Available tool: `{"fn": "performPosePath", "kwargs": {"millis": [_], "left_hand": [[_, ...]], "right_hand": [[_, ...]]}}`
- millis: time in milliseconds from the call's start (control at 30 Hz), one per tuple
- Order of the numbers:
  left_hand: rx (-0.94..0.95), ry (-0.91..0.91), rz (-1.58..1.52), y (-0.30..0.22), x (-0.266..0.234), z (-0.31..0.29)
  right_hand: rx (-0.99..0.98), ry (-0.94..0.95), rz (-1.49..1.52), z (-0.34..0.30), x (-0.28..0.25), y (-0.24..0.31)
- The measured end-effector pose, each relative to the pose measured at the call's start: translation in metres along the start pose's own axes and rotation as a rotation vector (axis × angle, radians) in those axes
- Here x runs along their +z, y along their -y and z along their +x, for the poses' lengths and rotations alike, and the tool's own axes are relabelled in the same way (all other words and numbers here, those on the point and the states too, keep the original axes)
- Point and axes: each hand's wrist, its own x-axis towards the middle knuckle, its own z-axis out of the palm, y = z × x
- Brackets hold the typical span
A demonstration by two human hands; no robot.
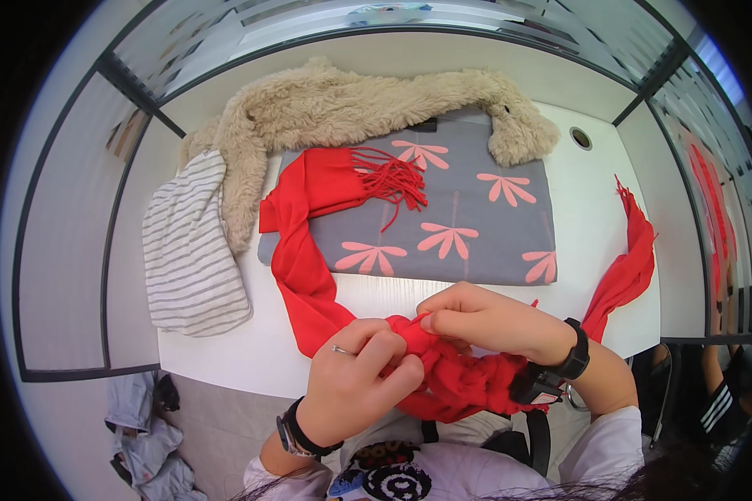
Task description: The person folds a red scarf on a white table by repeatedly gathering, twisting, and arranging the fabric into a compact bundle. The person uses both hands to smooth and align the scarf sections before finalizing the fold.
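Note:
A long red scarf [302, 265] with a fringed end stretches from the desk down to my lap. Both hands work on its bunched, looped part at the desk's front edge. My left hand [359, 376], with a ring and a watch, has its fingers curled closed on the red cloth. My right hand [493, 321] pinches a fold of the scarf between thumb and fingers, close to the left one. Below my right wrist the scarf hangs in a thick, braid-like bundle. Another red fringed length [625, 259] lies at the desk's right side, running behind my right forearm.
A grey folded cloth with pink flower shapes [510, 225] covers the desk's middle. Behind it lies a long beige furry piece [334, 104]. A striped white cloth [194, 250] sits at the left. The white desk [597, 179] has a round cable hole [581, 139] and partitions around it.

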Motion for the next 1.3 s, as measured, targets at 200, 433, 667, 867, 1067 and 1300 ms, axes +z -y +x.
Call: {"fn": "performPosePath", "kwargs": {"millis": [200,433,667,867,1067,1300], "left_hand": [[-0.070,-0.024,0.033,0.000,0.002,-0.001],[-0.086,-0.115,0.149,0.000,-0.005,0.002],[-0.265,0.079,-0.094,0.004,0.000,0.002],[-0.303,0.258,-0.349,0.007,0.002,0.006],[-0.364,0.183,-0.290,0.000,0.016,-0.002],[-0.226,0.137,-0.193,0.000,0.013,-0.005]], "right_hand": [[-0.180,0.024,-0.287,0.002,-0.007,-0.007],[-0.600,-0.215,-0.280,0.006,0.004,-0.009],[-0.315,-0.014,-0.122,0.013,-0.014,-0.029],[-0.136,-0.123,0.467,0.020,-0.010,-0.041],[-0.150,-0.064,0.552,0.024,-0.002,-0.050],[-0.285,0.090,0.208,0.019,-0.020,-0.046]]}}
